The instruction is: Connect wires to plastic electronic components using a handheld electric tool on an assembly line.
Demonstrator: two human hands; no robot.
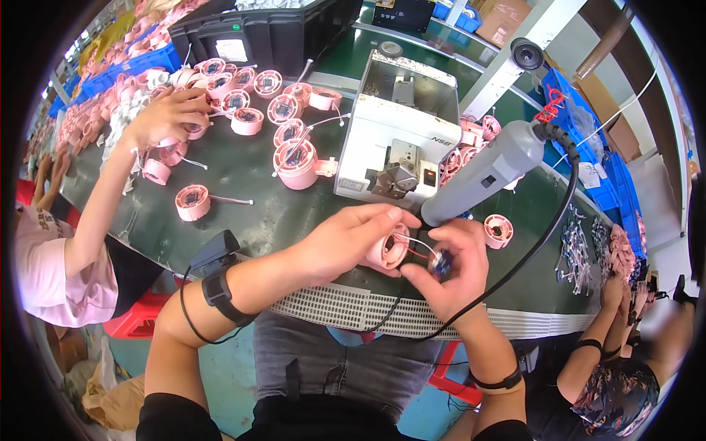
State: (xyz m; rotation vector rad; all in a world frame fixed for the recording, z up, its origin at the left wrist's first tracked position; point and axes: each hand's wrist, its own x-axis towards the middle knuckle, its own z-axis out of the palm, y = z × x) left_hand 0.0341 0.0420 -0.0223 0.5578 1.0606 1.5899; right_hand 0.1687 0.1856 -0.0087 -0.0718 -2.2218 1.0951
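Near the table's front edge, my left hand point(344, 241) is closed around a small round pink plastic housing point(384, 253), its open side turned to the right. My right hand point(465, 268) pinches a small dark blue circuit board point(441, 262) between thumb and fingers, just right of the housing. A white and a red wire run between the board and the housing. Just beyond my hands, a grey cylindrical hand tool point(482, 173), which looks like an electric screwdriver, leans with its lower end by my right fingers. Behind it sits a white screw feeder point(397, 140).
Several pink housings with boards point(193, 202) lie to the left and behind, some with trailing cables. A co-worker's hand point(173, 116) reaches into that pile. A black bin point(272, 40) stands behind. A black cable point(540, 246) crosses on the right, near a lone housing point(498, 231) and wire bundles point(576, 253).
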